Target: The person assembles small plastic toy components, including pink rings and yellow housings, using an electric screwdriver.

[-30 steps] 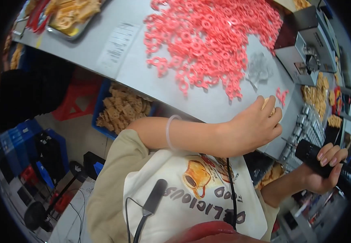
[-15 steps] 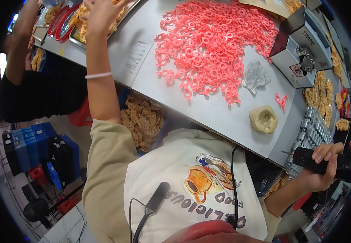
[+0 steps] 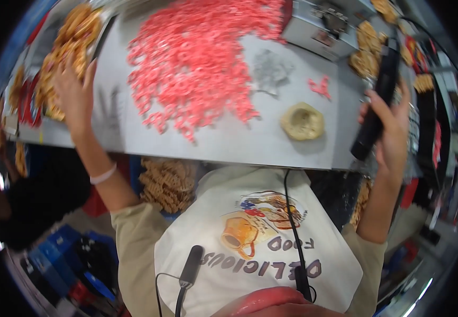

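Black tool (image 3: 387, 74), probably rigid and weighty, best gripped mid-barrel, held slantwise toward the right of the desk (image 3: 229, 145) by curled fingers of the right hand (image 3: 391, 124), with left hand (image 3: 75, 98) fingers spread at tan pieces (image 3: 72, 26).

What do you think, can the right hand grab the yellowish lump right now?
Probably not easily: the right hand is already wrapped around a black tool. Otherwise the way looks free, with just bare tabletop between that tool and the yellowish lump.
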Demonstrator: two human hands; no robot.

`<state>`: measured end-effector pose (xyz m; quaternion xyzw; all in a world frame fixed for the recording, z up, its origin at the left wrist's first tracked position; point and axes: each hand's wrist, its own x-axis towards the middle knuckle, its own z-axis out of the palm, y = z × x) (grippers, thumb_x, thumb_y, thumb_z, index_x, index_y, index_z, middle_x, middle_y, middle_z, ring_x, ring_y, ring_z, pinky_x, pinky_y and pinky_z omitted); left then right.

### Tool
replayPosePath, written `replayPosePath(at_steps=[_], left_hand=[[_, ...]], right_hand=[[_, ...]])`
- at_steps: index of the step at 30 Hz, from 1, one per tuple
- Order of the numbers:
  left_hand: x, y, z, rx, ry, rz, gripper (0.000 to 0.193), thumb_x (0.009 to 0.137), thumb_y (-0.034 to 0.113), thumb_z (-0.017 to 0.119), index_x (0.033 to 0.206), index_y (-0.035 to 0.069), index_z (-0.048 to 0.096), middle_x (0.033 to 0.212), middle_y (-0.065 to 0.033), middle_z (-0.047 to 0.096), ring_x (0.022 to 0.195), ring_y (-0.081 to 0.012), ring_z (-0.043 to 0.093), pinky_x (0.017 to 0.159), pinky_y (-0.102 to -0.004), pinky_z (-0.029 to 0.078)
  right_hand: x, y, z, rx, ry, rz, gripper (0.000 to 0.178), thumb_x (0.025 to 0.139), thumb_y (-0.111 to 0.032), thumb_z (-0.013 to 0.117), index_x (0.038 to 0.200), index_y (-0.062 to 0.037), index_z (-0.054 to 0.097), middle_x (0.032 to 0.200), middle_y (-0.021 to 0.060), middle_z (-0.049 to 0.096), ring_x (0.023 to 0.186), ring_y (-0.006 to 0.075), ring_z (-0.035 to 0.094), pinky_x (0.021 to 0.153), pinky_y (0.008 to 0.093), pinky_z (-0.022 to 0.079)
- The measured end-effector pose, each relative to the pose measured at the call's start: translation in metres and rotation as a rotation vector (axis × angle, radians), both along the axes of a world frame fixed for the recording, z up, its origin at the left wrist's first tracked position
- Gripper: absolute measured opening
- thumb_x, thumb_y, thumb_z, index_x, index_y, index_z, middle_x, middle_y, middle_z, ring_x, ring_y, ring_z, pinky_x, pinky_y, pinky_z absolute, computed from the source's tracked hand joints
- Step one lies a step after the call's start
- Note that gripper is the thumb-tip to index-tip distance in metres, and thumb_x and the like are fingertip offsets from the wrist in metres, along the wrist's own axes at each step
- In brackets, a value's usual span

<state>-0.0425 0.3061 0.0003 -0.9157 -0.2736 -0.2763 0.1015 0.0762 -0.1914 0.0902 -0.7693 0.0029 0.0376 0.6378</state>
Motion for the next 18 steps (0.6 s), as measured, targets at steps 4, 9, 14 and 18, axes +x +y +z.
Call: replayPosePath(at_steps=[4, 9, 14, 18], left_hand=[[-0.010, -0.105, 0.033, -0.188, -0.183, -0.416, 0.049, 0.084, 0.020, 0.070, 0.129, 0.009, 0.053, 0.136, -0.0140, 0.048, 0.127, -0.0340, 0.043, 0.105, -0.0437, 0.034], [-0.019, -0.221, 0.004, -0.586, -0.256, -0.716, 0.050, 0.075, -0.003, 0.069, 0.123, 0.006, 0.056, 0.127, -0.0157, 0.051, 0.123, -0.0347, 0.046, 0.101, -0.0431, 0.040], [-0.032, -0.260, -0.017, -0.719, -0.294, -0.808, 0.041, 0.078, -0.003, 0.064, 0.117, 0.004, 0.057, 0.123, -0.0165, 0.052, 0.118, -0.0352, 0.049, 0.100, -0.0444, 0.039], [-0.019, -0.260, -0.028, -0.575, -0.328, -0.725, 0.036, 0.076, -0.003, 0.063, 0.111, 0.004, 0.059, 0.118, -0.0153, 0.053, 0.116, -0.0369, 0.051, 0.097, -0.0475, 0.042]], right_hand=[[0.007, -0.012, -0.019, -0.153, 0.050, 0.121, 0.082, 0.081, -0.001, 0.065, 0.146, -0.0124, 0.017, 0.097, 0.0113, 0.056, 0.078, 0.0180, 0.059, 0.070, 0.0302, 0.051], [0.003, -0.015, -0.034, -0.551, -0.042, 0.247, 0.080, 0.079, -0.006, 0.068, 0.145, -0.0111, 0.024, 0.115, 0.0200, 0.054, 0.099, 0.0290, 0.057, 0.089, 0.0358, 0.045], [0.022, -0.021, 0.006, -1.042, -0.205, 0.504, 0.056, 0.080, -0.018, 0.068, 0.132, -0.0080, 0.049, 0.117, 0.0209, 0.057, 0.102, 0.0313, 0.058, 0.087, 0.0388, 0.046], [0.152, -0.052, 0.041, -0.757, -0.262, 0.509, 0.038, 0.085, -0.022, 0.066, 0.120, -0.0070, 0.060, 0.092, 0.0070, 0.065, 0.088, 0.0138, 0.061, 0.080, 0.0277, 0.048]])
